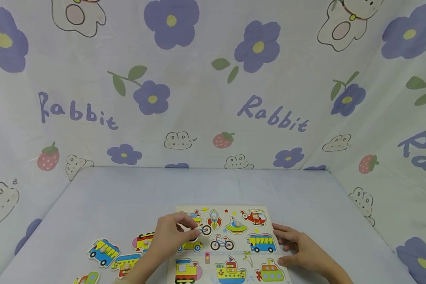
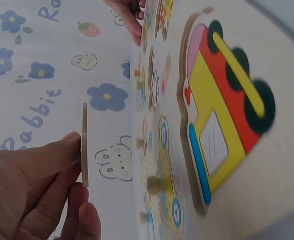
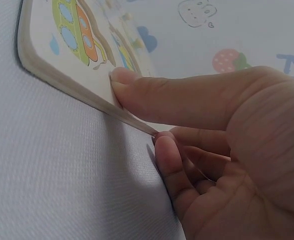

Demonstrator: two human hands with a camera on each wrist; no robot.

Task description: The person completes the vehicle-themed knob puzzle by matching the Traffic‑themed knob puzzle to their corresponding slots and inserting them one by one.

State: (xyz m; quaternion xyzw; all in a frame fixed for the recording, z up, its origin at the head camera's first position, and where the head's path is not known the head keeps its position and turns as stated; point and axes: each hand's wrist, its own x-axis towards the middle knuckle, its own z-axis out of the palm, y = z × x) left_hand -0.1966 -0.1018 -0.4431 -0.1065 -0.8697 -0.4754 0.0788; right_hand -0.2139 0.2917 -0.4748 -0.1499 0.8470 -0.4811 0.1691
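Note:
My left hand (image 1: 170, 236) pinches a bicycle puzzle piece (image 1: 206, 229) between thumb and fingers, raised over the upper left of a wooden puzzle board (image 1: 208, 273). In the left wrist view that thin piece (image 2: 84, 150) is seen edge-on, upright, with the fingertips behind it. A bicycle recess (image 1: 222, 243) lies just below and right of it on the board. At the board's right edge, my right hand (image 1: 301, 247) grips the board. The right wrist view shows its thumb (image 3: 131, 90) flat on top near the submarine recess, fingers curled at the board's edge.
Knobbed rocket (image 1: 214, 219), flying saucer (image 1: 237, 225), helicopter (image 1: 254, 217) and car (image 1: 191, 247) pieces sit in the board. Loose on the table to the left lie a bus (image 1: 104, 252), a train (image 1: 140, 241), a ship (image 1: 122, 263) and a submarine piece (image 1: 88, 279). Patterned cloth walls surround the table.

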